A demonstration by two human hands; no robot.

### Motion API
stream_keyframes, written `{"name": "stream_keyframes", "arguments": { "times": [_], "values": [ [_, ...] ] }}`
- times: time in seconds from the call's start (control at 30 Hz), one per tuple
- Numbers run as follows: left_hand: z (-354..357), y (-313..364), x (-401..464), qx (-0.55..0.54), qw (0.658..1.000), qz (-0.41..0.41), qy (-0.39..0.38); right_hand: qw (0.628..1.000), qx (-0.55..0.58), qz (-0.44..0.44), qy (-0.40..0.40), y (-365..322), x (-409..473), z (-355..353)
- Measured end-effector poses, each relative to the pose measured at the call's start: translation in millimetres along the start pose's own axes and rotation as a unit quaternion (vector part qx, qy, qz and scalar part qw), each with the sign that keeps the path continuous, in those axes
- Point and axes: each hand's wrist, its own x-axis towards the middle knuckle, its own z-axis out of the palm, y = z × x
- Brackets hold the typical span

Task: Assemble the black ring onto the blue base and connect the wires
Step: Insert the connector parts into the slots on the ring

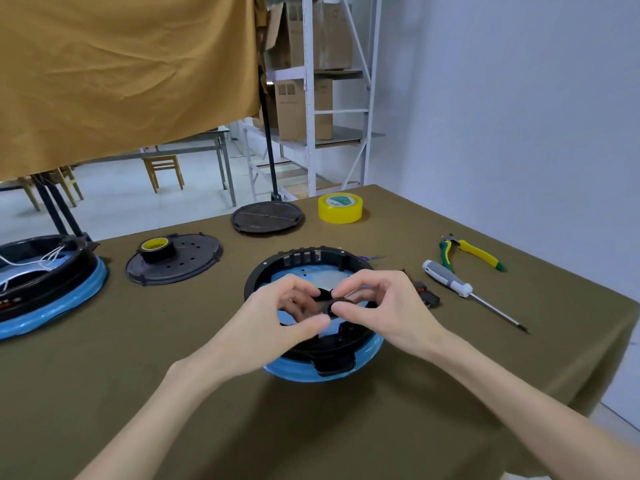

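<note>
Head view: left hand [284, 315] and right hand [375, 303] together pinch a small black round part [335, 305] above the black plastic ring [304, 259], which is seated on the blue round base [301, 370] at table centre. Risk: a slipped pinch would drop the part inside the ring.
</note>
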Motion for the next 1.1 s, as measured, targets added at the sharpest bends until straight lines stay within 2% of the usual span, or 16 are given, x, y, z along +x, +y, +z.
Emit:
{"name": "stream_keyframes", "arguments": {
  "times": [0.13,0.4,0.57,0.77,1.1],
  "values": [
    [5.1,7.2,-1.3,-0.03,0.998,0.024,0.051,0.999,0.042,-0.01,0.011,-4.0,-5.9,7.8],
    [4.5,8.2,-4.2,-0.008,0.999,-0.011,0.032,0.997,0.033,-0.017,-0.065,-8.6,-7.7,-0.1],
    [4.8,9.4,-2.5,-0.027,0.999,-0.027,0.023,0.998,0.032,-0.021,-0.044,-9.5,-6.4,3.9],
    [-1.4,7.4,-3.5,-0.057,0.998,0.008,-0.01,0.999,0.032,-0.033,-0.016,-8.2,-6.8,7.2],
    [3.7,4.6,-3.1,-0.052,0.996,0.055,0.037,0.998,0.043,-0.04,-0.021,-4.8,-2.9,5.0]
  ]
}}
